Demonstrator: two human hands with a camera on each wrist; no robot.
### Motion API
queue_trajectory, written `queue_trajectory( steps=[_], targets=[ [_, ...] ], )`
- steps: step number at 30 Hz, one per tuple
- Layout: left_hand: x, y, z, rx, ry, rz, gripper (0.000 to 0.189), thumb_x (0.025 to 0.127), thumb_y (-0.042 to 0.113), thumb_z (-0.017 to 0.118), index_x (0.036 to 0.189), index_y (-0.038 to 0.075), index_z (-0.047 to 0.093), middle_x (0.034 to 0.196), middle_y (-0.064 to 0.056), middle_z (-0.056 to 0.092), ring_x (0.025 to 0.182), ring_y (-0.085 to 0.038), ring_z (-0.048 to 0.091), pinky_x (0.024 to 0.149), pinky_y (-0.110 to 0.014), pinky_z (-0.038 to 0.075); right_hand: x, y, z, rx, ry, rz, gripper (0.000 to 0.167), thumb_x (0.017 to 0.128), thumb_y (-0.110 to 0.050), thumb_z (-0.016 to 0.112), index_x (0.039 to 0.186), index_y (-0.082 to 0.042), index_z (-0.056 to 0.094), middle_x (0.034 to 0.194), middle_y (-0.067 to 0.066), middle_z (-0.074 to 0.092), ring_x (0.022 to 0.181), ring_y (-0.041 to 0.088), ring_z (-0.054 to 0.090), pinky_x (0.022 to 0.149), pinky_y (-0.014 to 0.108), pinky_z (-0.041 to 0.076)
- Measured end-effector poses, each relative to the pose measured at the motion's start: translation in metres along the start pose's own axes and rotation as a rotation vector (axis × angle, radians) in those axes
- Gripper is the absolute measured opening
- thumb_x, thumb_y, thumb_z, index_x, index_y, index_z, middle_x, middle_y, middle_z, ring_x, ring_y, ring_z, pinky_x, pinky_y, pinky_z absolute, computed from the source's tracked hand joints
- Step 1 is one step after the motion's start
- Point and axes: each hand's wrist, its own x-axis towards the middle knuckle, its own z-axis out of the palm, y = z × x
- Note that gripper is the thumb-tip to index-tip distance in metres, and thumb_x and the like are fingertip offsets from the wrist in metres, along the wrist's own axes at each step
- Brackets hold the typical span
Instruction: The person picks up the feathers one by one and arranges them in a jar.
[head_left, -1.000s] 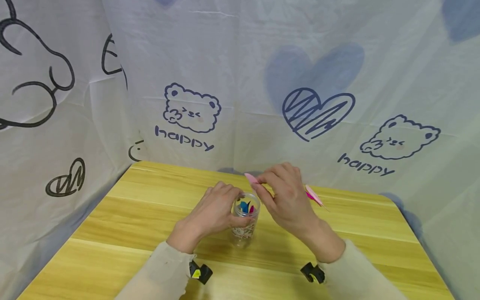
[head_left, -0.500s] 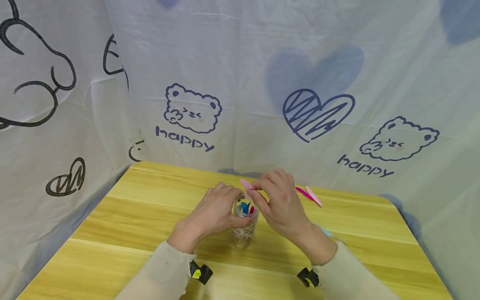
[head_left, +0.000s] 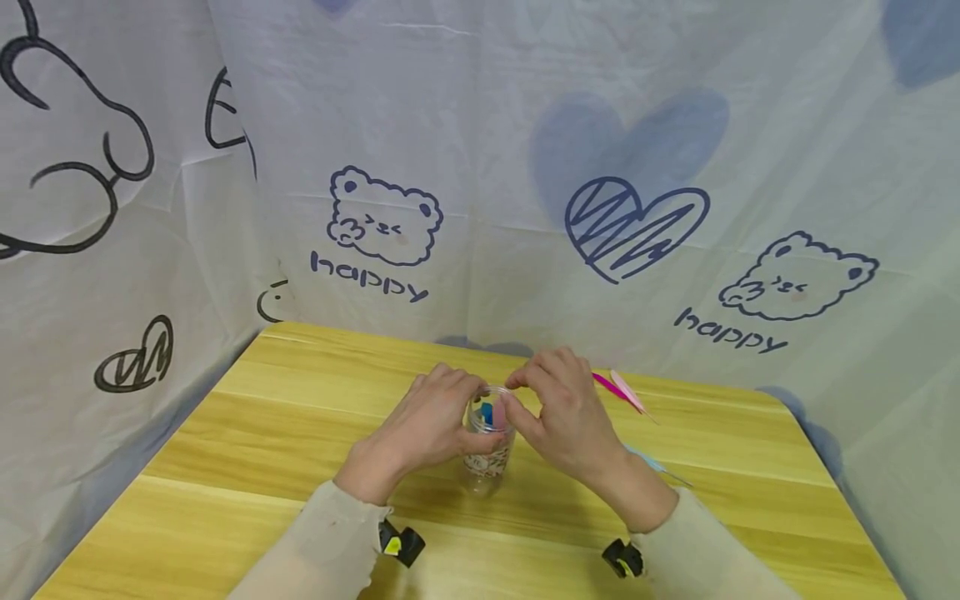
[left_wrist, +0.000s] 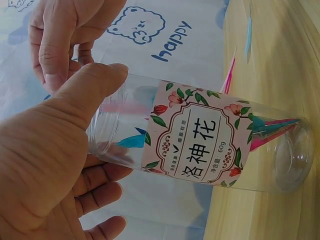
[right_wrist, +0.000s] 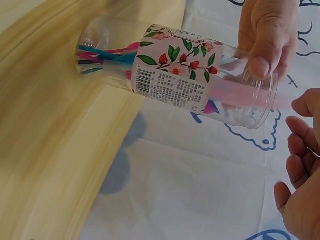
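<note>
My left hand [head_left: 423,421] grips a clear plastic jar [left_wrist: 270,120] near its open mouth, thumb on one side and fingers on the other. The jar stands upright on the table, with a floral label [left_wrist: 200,135] round it. Blue and magenta feathers [right_wrist: 107,55] stand inside, crossing towards the bottom. My right hand [head_left: 562,408] is at the rim, its thumb and forefinger pinching the upper end of a pale pink feather [right_wrist: 240,95]. Most of that feather is inside the jar; a short end sticks out past the rim.
A magenta feather [head_left: 618,392] and a pale pink feather [head_left: 626,386] lie towards the back right of the wooden table [head_left: 300,392]. One light blue feather [head_left: 651,461] lies beside my right wrist. A printed cloth [head_left: 487,250] hangs behind the table's back edge.
The pink feather has gone from above the rim down into the jar. My right hand shifted left, then slightly right again, uncovering the light blue feather. The left hand stays on the jar.
</note>
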Motion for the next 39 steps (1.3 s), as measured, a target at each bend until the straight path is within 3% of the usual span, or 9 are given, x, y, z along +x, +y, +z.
queue_trajectory(
  steps=[12,19,25,39],
  targets=[
    [-0.001,0.001,-0.001,-0.029,0.002,0.008,0.066,0.087,0.065,0.076,0.127,0.012,0.07,0.124,0.001,0.072,0.111,-0.02,0.054,0.1,-0.044,0.044,-0.007,0.003,-0.003,-0.023,-0.02,0.033,0.011,0.089,-0.014,0.08,0.092,-0.008,0.071,0.092,0.003,0.065,0.094,0.026,0.055,0.078,0.039,0.04],
    [-0.002,0.001,-0.001,-0.032,0.002,0.007,0.067,0.086,0.064,0.078,0.127,0.012,0.07,0.123,0.001,0.072,0.113,-0.022,0.055,0.101,-0.046,0.045,-0.025,0.025,-0.006,-0.196,0.003,-0.045,0.012,0.093,-0.018,0.073,0.096,-0.007,0.07,0.092,0.006,0.064,0.093,0.031,0.055,0.079,0.045,0.041],
    [-0.002,0.002,-0.001,-0.026,0.003,0.006,0.069,0.085,0.065,0.079,0.129,0.012,0.07,0.125,0.0,0.072,0.116,-0.023,0.056,0.105,-0.047,0.044,-0.047,0.048,-0.01,-0.303,-0.023,-0.036,0.014,0.095,-0.021,0.069,0.096,-0.007,0.071,0.094,0.008,0.065,0.092,0.034,0.056,0.078,0.047,0.04],
    [-0.002,0.002,-0.002,-0.034,-0.006,-0.007,0.071,0.084,0.065,0.079,0.13,0.01,0.07,0.125,-0.001,0.072,0.119,-0.022,0.055,0.105,-0.047,0.044,-0.11,0.125,-0.037,-0.45,-0.139,0.211,0.014,0.089,-0.014,0.077,0.094,-0.003,0.071,0.091,0.012,0.065,0.088,0.036,0.055,0.077,0.052,0.042]
  ],
)
